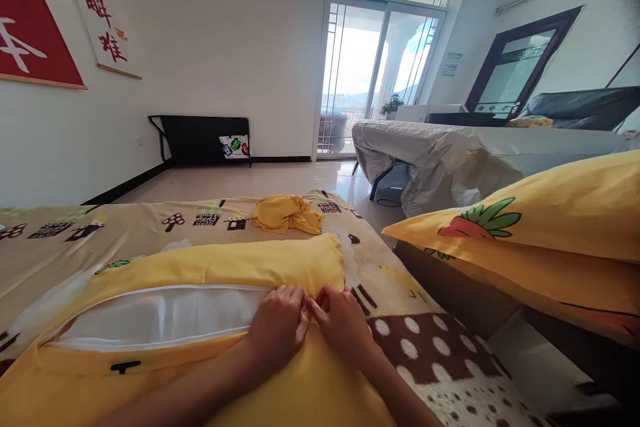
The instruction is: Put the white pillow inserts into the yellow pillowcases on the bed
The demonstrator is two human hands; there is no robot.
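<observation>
A yellow pillowcase (pixel 270 267) lies before me with a white pillow (pixel 165 313) inside it. The white shows through a long gap edged by a zipper (pixel 200 287). At the right end of that gap, my left hand (pixel 280 320) is closed on the zipper's edge. Close beside it, my right hand (pixel 340 323) pinches the fabric at the same end. Whatever sits between the fingertips is hidden. A small dark zipper-pull-like mark (pixel 125 367) shows on the lower flap at the left.
A crumpled yellow cloth (pixel 285 213) rests on the patterned blanket (pixel 410 320) beyond the pillow. At the right, yellow pillows with carrot prints (pixel 550 213) are stacked on a cardboard box (pixel 450 287). Behind stands a plastic-covered table (pixel 450 147).
</observation>
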